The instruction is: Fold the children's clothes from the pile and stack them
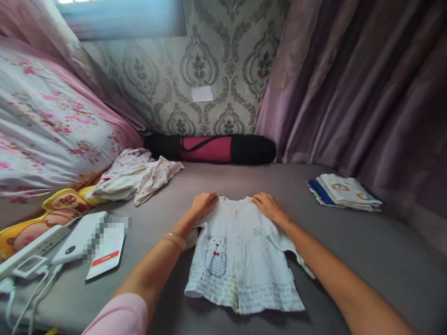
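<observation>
A small white shirt (244, 251) with a bear print and rows of lettering along its hem lies spread on the grey bed surface (223, 179). My left hand (205, 204) is closed at the shirt's left shoulder, beside the collar. At the right shoulder, my right hand (267, 204) has its fingers closed on the fabric. The shirt's sleeves lie partly beneath my forearms.
Folded clothes (344, 191) are stacked at the right. Crumpled clothes (139, 177) lie at the left, near a yellow cushion (66, 200), a power strip (38, 246), a white device (80, 237) and a phone (106, 260). A black-and-red bag (209, 149) lines the wall.
</observation>
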{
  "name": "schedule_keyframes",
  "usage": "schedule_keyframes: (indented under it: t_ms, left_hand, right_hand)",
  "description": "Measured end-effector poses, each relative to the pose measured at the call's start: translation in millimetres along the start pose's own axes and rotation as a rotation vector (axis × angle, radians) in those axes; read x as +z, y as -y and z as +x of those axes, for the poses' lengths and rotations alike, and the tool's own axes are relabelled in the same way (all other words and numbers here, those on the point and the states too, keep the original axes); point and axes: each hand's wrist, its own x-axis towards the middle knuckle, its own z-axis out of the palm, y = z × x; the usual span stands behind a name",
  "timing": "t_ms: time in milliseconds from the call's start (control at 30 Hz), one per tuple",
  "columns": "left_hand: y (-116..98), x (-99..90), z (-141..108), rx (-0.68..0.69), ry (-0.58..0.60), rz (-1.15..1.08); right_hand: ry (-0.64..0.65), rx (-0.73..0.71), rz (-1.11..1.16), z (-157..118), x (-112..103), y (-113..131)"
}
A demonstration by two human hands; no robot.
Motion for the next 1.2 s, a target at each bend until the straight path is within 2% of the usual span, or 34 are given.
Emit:
schedule_keyframes:
  t_ms: [233,633,1000,1100,1200]
  left_hand:
    - [10.9,3.0,14.9,-0.01,-0.007,0.035]
    - [13.2,3.3,70.0,0.034,-0.006,0.091]
    - [17.4,6.2,86.9,-0.023,0.016,0.089]
    - [16.5,10.3,85.7,-0.049,0.022,0.096]
    - [12.2,8.8,83.6,-0.088,0.002,0.12]
  right_hand:
    - [0.015,0.011,-0.063,12.9,-0.1,-0.1]
    - [0.016,0.079,-0.085,45.4,0.6,-16.4]
    - [0.031,0.116,-0.083,68.7,3.7,-23.8]
    - [0.001,0.228,-0.022,72.0,9.3,-24.6]
    - [0.012,0.377,0.185,75.8,6.3,-28.3]
